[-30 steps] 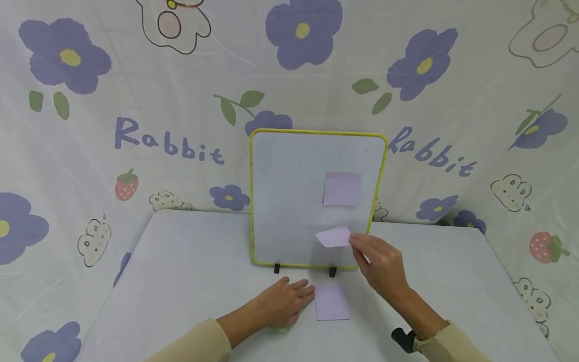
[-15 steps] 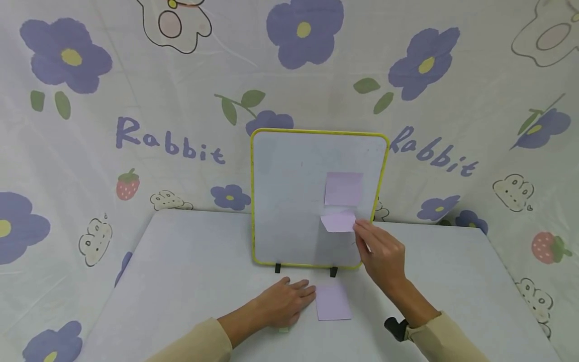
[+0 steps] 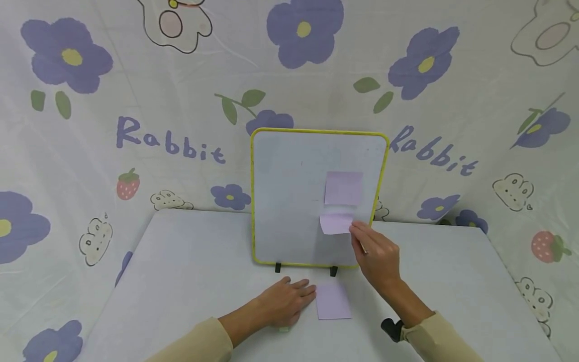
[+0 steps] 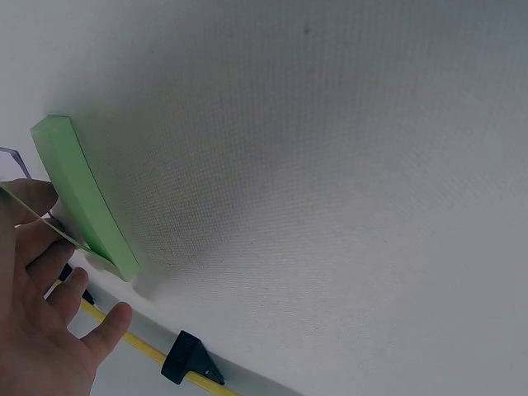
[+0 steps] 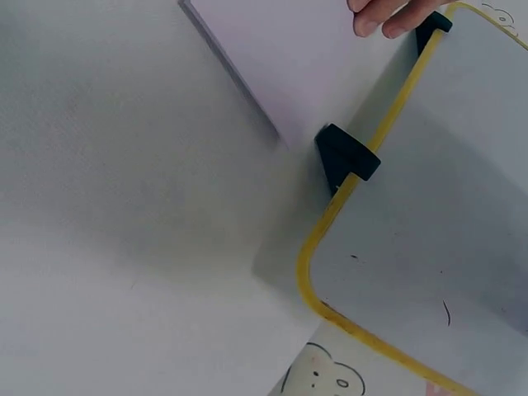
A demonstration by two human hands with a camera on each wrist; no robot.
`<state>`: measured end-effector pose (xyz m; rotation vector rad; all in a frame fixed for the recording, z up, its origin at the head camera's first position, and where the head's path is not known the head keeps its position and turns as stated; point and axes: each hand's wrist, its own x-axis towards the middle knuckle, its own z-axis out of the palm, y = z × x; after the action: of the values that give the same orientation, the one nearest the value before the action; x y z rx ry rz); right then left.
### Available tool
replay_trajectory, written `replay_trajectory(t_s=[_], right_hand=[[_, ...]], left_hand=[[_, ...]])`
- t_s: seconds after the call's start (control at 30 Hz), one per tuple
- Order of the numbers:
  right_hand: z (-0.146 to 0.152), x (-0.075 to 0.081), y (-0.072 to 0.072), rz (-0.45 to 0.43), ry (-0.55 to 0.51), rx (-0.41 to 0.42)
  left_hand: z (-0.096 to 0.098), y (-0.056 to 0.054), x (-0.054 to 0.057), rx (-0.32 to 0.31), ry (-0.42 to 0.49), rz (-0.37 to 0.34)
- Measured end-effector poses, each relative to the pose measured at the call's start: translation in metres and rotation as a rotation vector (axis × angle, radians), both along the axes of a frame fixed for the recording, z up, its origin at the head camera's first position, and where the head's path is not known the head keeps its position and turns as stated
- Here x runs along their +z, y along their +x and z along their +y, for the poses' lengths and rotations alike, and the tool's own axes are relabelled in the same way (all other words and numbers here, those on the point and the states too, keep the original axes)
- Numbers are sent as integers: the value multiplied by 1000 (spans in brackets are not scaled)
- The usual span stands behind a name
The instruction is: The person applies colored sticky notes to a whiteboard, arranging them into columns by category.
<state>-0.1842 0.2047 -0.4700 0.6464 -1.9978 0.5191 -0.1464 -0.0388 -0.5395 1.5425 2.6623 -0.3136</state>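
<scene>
My right hand (image 3: 377,254) pinches the right edge of a curled purple sticky note (image 3: 335,224) at the whiteboard (image 3: 285,201). Just above it, another purple sticky note (image 3: 344,188) lies flat on the board. On the table, my left hand (image 3: 285,304) rests over a green sticky-note pad (image 4: 78,194), with fingers spread. Its fingertips reach the left edge of a purple sticky-note pad (image 3: 333,302). In the left wrist view a thin green sheet edge stands off the green pad near the fingers. The right wrist view shows left fingertips beside the purple pad, but not my right hand.
The yellow-framed whiteboard stands upright on two black feet (image 3: 333,271) (image 4: 190,359) on the white table (image 3: 194,251). Behind hangs a curtain (image 3: 181,90) printed with flowers and rabbits. A black device (image 3: 391,330) sits at my right wrist.
My right hand has raised the purple note toward the one stuck on the board, then shifted slightly down and left. The left hand has stayed put.
</scene>
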Motion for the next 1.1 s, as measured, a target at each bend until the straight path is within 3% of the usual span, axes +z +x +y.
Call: replay_trajectory(t_s=[0.2, 0.5, 0.63, 0.77, 0.97, 1.1], right_hand=[[0, 0, -3, 11, 47, 6], [3, -6, -5, -56, 113, -29], [3, -8, -5, -78, 123, -34], [4, -9, -4, -102, 134, -40], [4, -12, -4, -116, 159, -49], [4, -15, -5, -119, 178, -57]], left_hand=[[1, 0, 0, -4, 3, 9], [2, -4, 1, 2, 32, -15], [4, -10, 11, 9, 85, -11], [6, -22, 32, 45, 212, 84], [9, -44, 61, 117, 467, 326], [11, -55, 70, 114, 455, 437]])
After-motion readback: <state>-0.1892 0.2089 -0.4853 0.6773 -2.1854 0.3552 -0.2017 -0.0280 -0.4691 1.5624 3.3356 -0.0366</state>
